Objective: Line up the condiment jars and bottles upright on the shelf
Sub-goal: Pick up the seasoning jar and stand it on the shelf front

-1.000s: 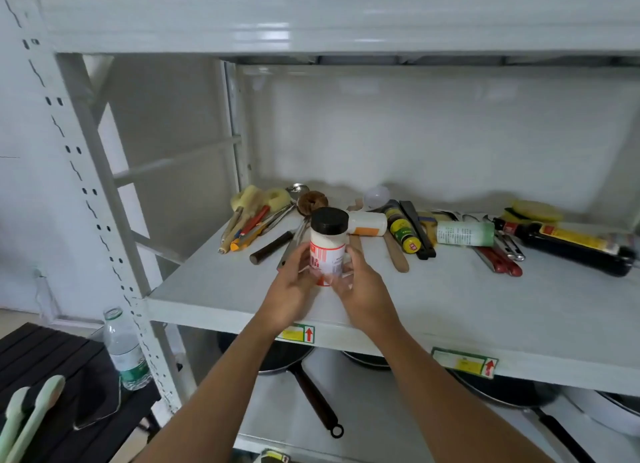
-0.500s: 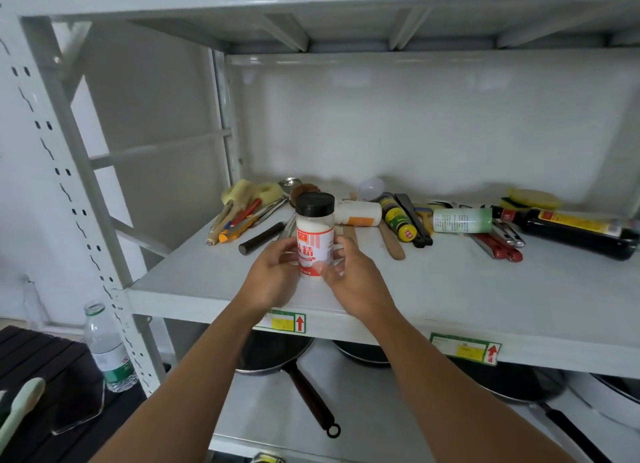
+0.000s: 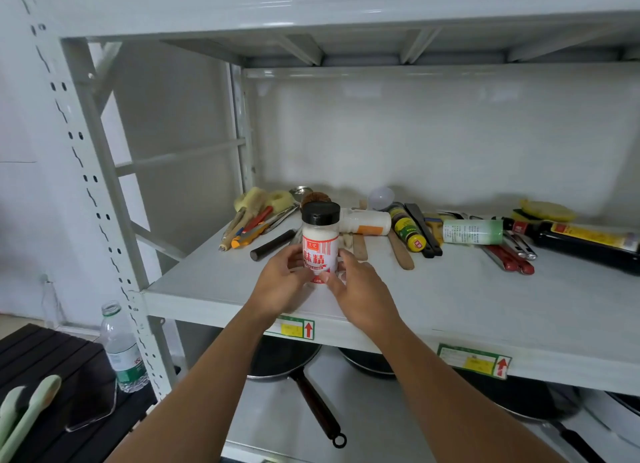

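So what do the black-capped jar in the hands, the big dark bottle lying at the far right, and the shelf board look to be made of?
The black-capped jar with the red and white label: clear plastic, probably, since white powder shows through; its ribbed cap looks like matte plastic. The large dark bottle lying on its side: glossy, glass or plastic, I cannot tell. The pale grey shelf board: likely painted metal, smooth with a folded front edge.

Black-capped white jar (image 3: 320,243) upright; 4 other bottles (image 3: 472,231) lie flat on shelf (image 3: 450,289).
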A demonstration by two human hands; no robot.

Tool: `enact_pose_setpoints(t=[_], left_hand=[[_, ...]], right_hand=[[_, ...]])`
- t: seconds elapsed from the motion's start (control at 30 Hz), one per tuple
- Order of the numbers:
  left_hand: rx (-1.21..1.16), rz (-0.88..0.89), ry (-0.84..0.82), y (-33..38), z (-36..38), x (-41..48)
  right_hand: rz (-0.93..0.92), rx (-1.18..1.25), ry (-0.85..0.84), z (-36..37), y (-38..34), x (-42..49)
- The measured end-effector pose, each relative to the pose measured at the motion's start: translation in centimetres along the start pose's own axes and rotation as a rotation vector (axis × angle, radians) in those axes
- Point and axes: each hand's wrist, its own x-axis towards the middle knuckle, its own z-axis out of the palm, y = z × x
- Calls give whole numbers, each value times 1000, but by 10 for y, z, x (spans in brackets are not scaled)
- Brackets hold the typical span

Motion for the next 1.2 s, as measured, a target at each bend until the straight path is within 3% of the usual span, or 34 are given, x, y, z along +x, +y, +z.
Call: enact_pose_setpoints(t=[0.6,0.77,0.87,1.2], left_hand=[[80,30,58,2,1,-4],[35,9,83,9,1,-8],[20,-19,100,16,0,-12],[110,-35,84,8,2,-3]], right_hand=[[-55,-34,-115,8,11,7],[7,288,-116,-11,7,1],[27,363,-135,-22,7,1],[19,-7,-55,-47,14,90]])
